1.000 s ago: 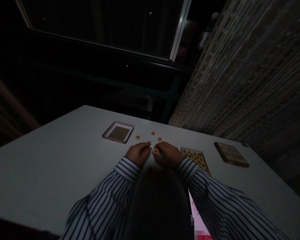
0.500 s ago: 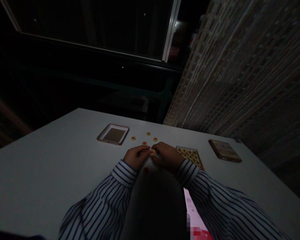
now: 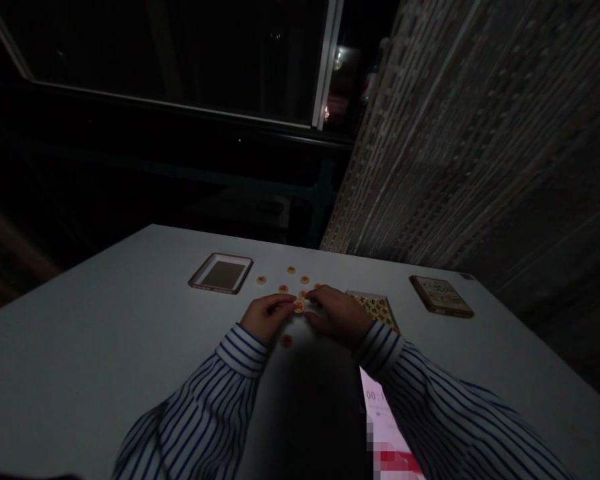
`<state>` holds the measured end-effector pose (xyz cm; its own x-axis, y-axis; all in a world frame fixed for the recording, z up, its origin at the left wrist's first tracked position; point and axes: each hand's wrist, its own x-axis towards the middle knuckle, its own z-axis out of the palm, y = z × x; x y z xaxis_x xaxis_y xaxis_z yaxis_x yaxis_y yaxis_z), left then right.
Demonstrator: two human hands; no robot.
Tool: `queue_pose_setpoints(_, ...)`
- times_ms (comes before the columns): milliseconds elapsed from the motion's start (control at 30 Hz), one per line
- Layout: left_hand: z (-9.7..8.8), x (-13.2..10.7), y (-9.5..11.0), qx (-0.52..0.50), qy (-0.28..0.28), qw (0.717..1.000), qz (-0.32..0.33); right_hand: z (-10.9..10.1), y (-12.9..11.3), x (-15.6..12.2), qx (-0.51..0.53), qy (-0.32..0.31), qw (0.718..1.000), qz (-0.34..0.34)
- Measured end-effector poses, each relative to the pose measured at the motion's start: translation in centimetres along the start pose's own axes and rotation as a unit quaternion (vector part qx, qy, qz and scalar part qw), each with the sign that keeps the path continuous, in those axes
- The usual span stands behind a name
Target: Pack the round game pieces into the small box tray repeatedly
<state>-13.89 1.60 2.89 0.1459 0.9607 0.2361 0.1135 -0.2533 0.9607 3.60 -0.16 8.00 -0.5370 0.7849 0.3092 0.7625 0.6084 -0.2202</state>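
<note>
The left hand [image 3: 264, 319] and right hand [image 3: 338, 316] meet over the middle of the white desk [image 3: 105, 347], a little nearer its far edge than its near one. Both are curled, the fingers bent in and the fingertips brought together on one small round disc [image 3: 299, 306], pale with a red mark on its face. The left thumb and forefinger pinch it from the left and the right fingertips close on it from the right, so it sits between the two hands, just above the desk or on it; the dim light does not show which. Both arms wear striped sleeves [image 3: 205, 407] that run back to the near edge. Just beyond the hands, toward the far edge, lie several loose discs [image 3: 283, 289] of the same kind, flat on the desk and apart from one another. One more disc, the shadowed disc [image 3: 285, 340], lies on the near side of the hands, between the wrists. Left of the loose discs, near the far edge, stands a shallow tray [image 3: 199, 281] with a dark rim and a brown floor. Just right of the right hand is an open box [image 3: 380, 308] with a patterned filling, partly hidden by the wrist. Further right, toward the far right corner, lies a closed box [image 3: 441, 295], well apart from the hands. A pink paper [image 3: 383, 407] lies at the near edge under the right sleeve.
</note>
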Motion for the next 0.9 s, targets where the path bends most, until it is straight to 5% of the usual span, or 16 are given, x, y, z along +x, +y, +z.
queue_pose_setpoints(333, 0.2, -0.2, 0.6, 0.011, 0.020, 1.000, -0.006, -2.7, 2.4, -2.9, -0.004, 0.069, 0.995, 0.072)
queue_pose_setpoints(900, 1.3, 0.0, 0.9, -0.051, 0.028, 0.998, -0.017, -2.8, 4.3, -6.7, 0.041, 0.141, 0.984, 0.100)
